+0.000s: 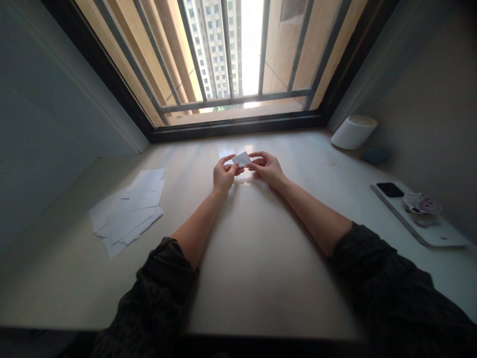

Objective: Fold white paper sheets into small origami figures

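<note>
Between my two hands, a small white piece of paper (242, 159) is held up just above the pale sill, tilted with its face toward me. My left hand (225, 175) pinches its left side between thumb and fingers. On the right side, my right hand (267, 169) grips the paper the same way, thumb in front and fingers behind. Whether the paper is folded I cannot tell. To the left, a loose pile of white paper sheets (130, 209) lies spread out and overlapping, apart from both hands.
A white phone (421, 214) with a cartoon grip on its back lies at the right. Behind it, near the wall, stands a white cylinder-shaped object (354, 132) beside a small dark item (375, 155). A barred window (238, 124) closes off the far edge.
</note>
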Demonstrator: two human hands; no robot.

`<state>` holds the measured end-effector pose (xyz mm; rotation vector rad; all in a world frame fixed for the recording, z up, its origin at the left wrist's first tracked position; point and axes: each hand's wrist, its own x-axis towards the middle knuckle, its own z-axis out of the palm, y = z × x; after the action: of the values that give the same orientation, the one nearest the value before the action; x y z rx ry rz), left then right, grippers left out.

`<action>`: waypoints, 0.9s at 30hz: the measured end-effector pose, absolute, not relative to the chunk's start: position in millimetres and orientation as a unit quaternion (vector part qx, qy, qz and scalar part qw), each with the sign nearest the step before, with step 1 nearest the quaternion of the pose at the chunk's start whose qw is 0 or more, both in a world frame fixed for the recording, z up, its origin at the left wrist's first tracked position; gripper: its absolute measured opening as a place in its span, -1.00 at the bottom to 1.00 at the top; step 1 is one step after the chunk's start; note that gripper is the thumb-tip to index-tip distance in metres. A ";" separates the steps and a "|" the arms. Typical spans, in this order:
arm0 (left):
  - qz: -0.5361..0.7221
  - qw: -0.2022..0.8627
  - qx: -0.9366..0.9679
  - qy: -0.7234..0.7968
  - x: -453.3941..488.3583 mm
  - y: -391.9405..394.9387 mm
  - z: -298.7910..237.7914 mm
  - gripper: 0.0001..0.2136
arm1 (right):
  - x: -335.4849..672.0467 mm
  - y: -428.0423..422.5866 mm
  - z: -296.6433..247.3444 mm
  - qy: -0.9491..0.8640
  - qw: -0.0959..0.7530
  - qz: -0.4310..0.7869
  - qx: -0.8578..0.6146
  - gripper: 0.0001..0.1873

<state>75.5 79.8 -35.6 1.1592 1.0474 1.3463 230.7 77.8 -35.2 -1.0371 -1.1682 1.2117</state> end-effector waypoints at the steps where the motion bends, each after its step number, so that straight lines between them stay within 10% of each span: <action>1: 0.561 0.516 0.477 0.438 75.4 79.8 -35.2 -0.61 | 230.8 78.3 -35.7 -0.493 0.548 0.514 -0.438 -0.38; 27: 0.566 0.459 0.520 0.446 70.2 88.3 -46.3 -0.68 | 234.4 78.0 -37.8 -0.517 0.528 0.511 -0.440 -0.35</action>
<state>70.2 88.3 -46.3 1.2795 1.0979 1.3936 234.4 78.0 -37.8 -1.0509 -1.2342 1.2215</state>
